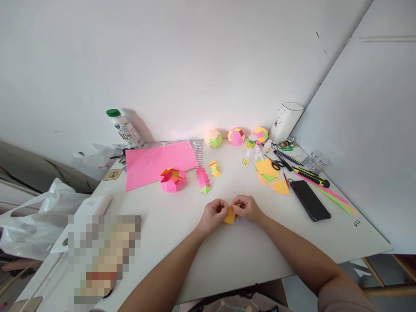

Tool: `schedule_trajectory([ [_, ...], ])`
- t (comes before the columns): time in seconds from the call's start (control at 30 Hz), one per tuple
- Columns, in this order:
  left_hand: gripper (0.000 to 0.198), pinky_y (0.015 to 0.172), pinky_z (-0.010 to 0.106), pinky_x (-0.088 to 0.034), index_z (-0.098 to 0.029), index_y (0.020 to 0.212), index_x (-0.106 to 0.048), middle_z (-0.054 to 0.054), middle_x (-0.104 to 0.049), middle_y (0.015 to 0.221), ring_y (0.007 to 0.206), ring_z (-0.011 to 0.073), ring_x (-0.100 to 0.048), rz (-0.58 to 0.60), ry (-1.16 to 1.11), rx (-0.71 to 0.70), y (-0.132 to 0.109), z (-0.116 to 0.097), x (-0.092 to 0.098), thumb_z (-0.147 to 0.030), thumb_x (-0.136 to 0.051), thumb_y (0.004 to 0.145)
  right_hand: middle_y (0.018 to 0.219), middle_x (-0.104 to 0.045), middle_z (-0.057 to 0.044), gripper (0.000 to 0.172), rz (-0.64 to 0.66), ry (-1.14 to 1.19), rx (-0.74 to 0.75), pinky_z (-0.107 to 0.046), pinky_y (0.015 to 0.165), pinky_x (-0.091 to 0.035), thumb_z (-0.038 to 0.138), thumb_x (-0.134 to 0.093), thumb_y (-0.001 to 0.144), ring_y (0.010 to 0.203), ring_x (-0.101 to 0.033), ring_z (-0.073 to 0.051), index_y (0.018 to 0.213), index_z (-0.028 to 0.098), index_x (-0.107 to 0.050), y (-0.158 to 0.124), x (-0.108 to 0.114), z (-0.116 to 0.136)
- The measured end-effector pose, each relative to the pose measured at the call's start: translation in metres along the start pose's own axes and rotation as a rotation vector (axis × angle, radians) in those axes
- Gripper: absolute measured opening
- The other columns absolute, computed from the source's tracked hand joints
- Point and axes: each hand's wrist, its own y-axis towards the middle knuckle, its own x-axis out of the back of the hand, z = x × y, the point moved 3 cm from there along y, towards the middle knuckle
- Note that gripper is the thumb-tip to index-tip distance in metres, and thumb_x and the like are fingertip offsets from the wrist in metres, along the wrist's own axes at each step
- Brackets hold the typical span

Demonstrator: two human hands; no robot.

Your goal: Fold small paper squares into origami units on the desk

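Note:
A small orange paper piece (229, 216) is pinched between both hands above the white table. My left hand (214, 213) is closed on its upper left side, and my right hand (247, 209) is closed on its upper right. Beyond the hands lie a row of folded pink pieces (202, 176) with a green one at its near end, and several folded yellow-orange pieces (215, 168). To their left sits a pink paper ring-like shape (173, 180) with an orange inside. Square paper sheets (267, 169) in orange and green are spread right of centre.
Three paper balls stand by the wall, one being pink and yellow (236, 136). A pink sheet (156, 162) and a bottle (126, 130) are at back left. Scissors (277, 164), a cutter (312, 177) and a phone (310, 200) lie right; a pixelated area covers the left front.

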Motion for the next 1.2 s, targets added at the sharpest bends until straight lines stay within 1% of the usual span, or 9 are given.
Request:
schedule_trajectory([
  [0.13,0.021,0.052,0.02,-0.036,-0.015,0.069,-0.053,-0.002,-0.051,0.063,0.056,0.0081,-0.047,-0.047,-0.105,0.029,0.003,0.004,0.005,-0.034,-0.062,0.07,0.054,-0.059,0.003,0.004,-0.068,0.151,-0.047,-0.023,0.045,-0.042,0.019,-0.054,0.07,0.045,-0.053,-0.011,0.067,0.017,-0.054,0.004,0.007,-0.002],
  [0.27,0.024,0.05,0.019,-0.034,-0.015,0.069,-0.053,-0.004,-0.049,0.062,0.054,0.0073,-0.045,-0.092,-0.212,0.033,0.006,0.008,0.011,-0.037,-0.063,0.07,0.057,-0.062,0.001,0.008,-0.16,0.31,-0.029,-0.022,0.043,-0.038,0.02,-0.051,0.072,0.044,-0.051,-0.01,0.065,0.018,-0.048,0.008,0.013,-0.002],
  [0.33,0.025,0.05,0.019,-0.035,-0.016,0.069,-0.053,-0.004,-0.049,0.063,0.055,0.0074,-0.045,-0.093,-0.246,0.033,0.006,0.008,0.012,-0.038,-0.064,0.07,0.06,-0.062,0.001,0.011,-0.141,0.335,-0.009,-0.022,0.044,-0.039,0.025,-0.052,0.076,0.046,-0.052,-0.01,0.069,0.019,-0.048,0.008,0.012,-0.001],
  [0.5,0.025,0.053,0.02,-0.038,-0.016,0.072,-0.053,-0.003,-0.052,0.065,0.058,0.009,-0.048,-0.033,-0.224,0.03,0.003,0.004,0.009,-0.039,-0.063,0.071,0.062,-0.058,0.003,0.016,0.024,0.201,0.003,-0.023,0.05,-0.041,0.033,-0.062,0.076,0.052,-0.054,-0.01,0.082,0.018,-0.058,0.006,0.004,-0.002],
  [0.73,0.022,0.055,0.021,-0.039,-0.015,0.072,-0.056,-0.001,-0.054,0.067,0.06,0.0096,-0.05,0.019,-0.06,0.012,-0.001,-0.003,0.003,-0.036,-0.063,0.072,0.065,-0.059,0.0,0.019,0.054,0.1,-0.032,-0.025,0.054,-0.044,0.036,-0.065,0.073,0.057,-0.054,-0.012,0.072,0.017,-0.067,0.004,0.002,-0.004],
  [0.83,0.021,0.054,0.02,-0.038,-0.016,0.071,-0.054,-0.002,-0.053,0.066,0.059,0.0092,-0.049,0.004,-0.077,0.013,0.0,0.0,0.004,-0.035,-0.061,0.073,0.061,-0.059,0.0,0.019,0.015,0.117,-0.03,-0.025,0.053,-0.043,0.035,-0.066,0.072,0.054,-0.053,-0.011,0.069,0.016,-0.066,0.004,0.004,-0.002],
  [0.97,0.021,0.05,0.021,-0.039,-0.016,0.071,-0.053,-0.002,-0.052,0.066,0.056,0.0092,-0.048,-0.024,-0.191,0.016,0.003,0.004,0.008,-0.036,-0.06,0.073,0.056,-0.057,0.001,0.02,-0.057,0.194,-0.028,-0.025,0.051,-0.042,0.035,-0.065,0.073,0.05,-0.051,-0.011,0.067,0.016,-0.064,0.005,0.009,-0.002],
  [1.07,0.023,0.05,0.021,-0.04,-0.016,0.071,-0.054,-0.002,-0.053,0.067,0.053,0.008,-0.047,-0.051,-0.22,0.011,0.003,0.004,0.009,-0.038,-0.061,0.073,0.054,-0.054,0.002,0.022,-0.055,0.199,-0.011,-0.025,0.051,-0.041,0.037,-0.061,0.077,0.05,-0.05,-0.011,0.07,0.016,-0.062,0.006,0.009,0.0],
  [1.2,0.028,0.049,0.022,-0.039,-0.016,0.075,-0.056,-0.002,-0.053,0.066,0.047,0.007,-0.047,-0.067,-0.223,-0.018,0.002,-0.001,0.009,-0.043,-0.061,0.073,0.056,-0.054,0.002,0.024,-0.047,0.171,-0.001,-0.025,0.051,-0.041,0.041,-0.059,0.078,0.051,-0.05,-0.011,0.079,0.017,-0.06,0.005,0.007,0.002],
])
